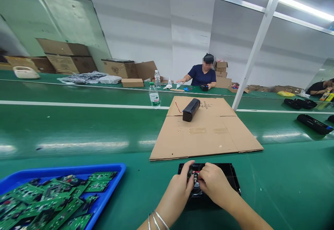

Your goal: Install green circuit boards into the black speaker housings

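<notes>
At your left, a blue tray (78, 167) lies on the green worktop (138, 195), and many green circuit boards (52, 202) are heaped in it. Farther away, a plastic bottle (154, 96) with a green cap stands upright, near the far left corner of a flat cardboard sheet (206, 141). Your left hand (180, 183), with silver bracelets (156, 221) on the wrist, has its thumb and fingers closed on a small circuit board (190, 173). This board is just above an open black casing (229, 174), in which a round speaker (196, 190) is partly visible. On the cardboard, beyond your hands, lies a long black device (191, 110) with a red wire. Your right hand (215, 181) has curled fingers, close against the small board; I cannot tell what they pinch. At the far right, a black housing (314, 124) rests well apart from you.
</notes>
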`<action>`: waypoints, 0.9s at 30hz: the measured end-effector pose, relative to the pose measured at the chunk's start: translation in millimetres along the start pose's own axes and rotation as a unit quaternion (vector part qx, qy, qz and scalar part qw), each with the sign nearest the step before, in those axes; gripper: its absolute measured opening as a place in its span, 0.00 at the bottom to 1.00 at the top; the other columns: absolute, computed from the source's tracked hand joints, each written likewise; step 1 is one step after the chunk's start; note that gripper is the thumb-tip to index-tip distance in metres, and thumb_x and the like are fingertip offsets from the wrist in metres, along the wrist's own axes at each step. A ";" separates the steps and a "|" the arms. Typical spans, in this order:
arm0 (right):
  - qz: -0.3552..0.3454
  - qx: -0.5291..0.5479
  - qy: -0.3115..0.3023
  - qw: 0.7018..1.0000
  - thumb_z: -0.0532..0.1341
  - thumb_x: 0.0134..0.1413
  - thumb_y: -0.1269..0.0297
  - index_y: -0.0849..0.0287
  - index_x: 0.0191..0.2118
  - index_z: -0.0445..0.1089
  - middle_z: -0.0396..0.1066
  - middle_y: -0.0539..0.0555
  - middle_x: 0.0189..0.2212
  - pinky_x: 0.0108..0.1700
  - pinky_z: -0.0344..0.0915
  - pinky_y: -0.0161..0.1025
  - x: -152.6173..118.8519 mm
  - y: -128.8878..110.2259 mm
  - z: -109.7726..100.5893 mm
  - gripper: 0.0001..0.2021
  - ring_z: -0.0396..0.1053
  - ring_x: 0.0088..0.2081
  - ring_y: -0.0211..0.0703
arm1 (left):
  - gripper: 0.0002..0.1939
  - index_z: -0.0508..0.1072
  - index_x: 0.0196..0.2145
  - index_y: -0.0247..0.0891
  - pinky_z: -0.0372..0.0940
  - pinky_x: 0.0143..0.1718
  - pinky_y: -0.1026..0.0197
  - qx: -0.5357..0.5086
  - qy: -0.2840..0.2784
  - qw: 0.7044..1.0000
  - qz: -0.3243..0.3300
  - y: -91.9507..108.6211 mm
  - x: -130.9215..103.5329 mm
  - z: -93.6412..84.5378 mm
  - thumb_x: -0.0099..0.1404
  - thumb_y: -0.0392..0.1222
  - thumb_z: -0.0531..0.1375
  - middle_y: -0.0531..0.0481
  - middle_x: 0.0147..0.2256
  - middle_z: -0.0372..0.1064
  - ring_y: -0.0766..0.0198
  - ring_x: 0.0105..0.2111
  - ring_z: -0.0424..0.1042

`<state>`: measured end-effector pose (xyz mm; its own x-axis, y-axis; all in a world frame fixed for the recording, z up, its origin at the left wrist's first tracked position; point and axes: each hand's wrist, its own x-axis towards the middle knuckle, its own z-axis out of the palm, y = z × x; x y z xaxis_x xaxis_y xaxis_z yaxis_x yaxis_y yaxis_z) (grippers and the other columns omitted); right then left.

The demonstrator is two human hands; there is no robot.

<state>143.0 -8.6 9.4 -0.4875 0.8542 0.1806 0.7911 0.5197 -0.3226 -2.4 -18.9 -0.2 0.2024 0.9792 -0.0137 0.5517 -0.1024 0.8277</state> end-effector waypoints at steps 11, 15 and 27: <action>0.115 0.283 -0.051 0.951 0.59 0.47 0.74 0.60 0.37 0.68 0.68 0.46 0.22 0.27 0.58 0.28 3.2 16.5 -5.7 0.09 0.64 0.25 0.34 | 0.20 0.63 0.51 0.40 0.62 0.23 0.67 -0.055 -0.041 0.995 0.075 6.3 0.8 -12.4 0.62 0.40 0.47 0.51 0.23 0.71 0.63 0.21 0.69; 0.101 0.322 -0.059 0.939 0.58 0.45 0.73 0.60 0.31 0.70 0.65 0.46 0.20 0.26 0.55 0.29 4.6 18.8 -5.5 0.06 0.60 0.24 0.33 | 0.20 0.62 0.51 0.40 0.66 0.28 0.66 -0.094 -0.066 0.991 0.069 8.6 0.9 -14.2 0.62 0.39 0.46 0.52 0.25 0.71 0.64 0.24 0.70; 0.100 0.330 -0.054 0.937 0.59 0.44 0.74 0.60 0.28 0.67 0.61 0.43 0.20 0.26 0.53 0.29 7.4 20.7 -0.1 0.03 0.57 0.23 0.32 | 0.14 0.65 0.44 0.41 0.70 0.34 0.63 -0.144 -0.079 0.985 0.048 4.9 1.9 -12.6 0.61 0.41 0.48 0.51 0.32 0.69 0.64 0.30 0.72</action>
<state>155.8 8.5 4.1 -0.4172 0.9084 -0.0287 0.4868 0.1967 -0.8511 -9.5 -15.3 11.0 0.3782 0.9257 0.0042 0.2754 -0.1168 0.9542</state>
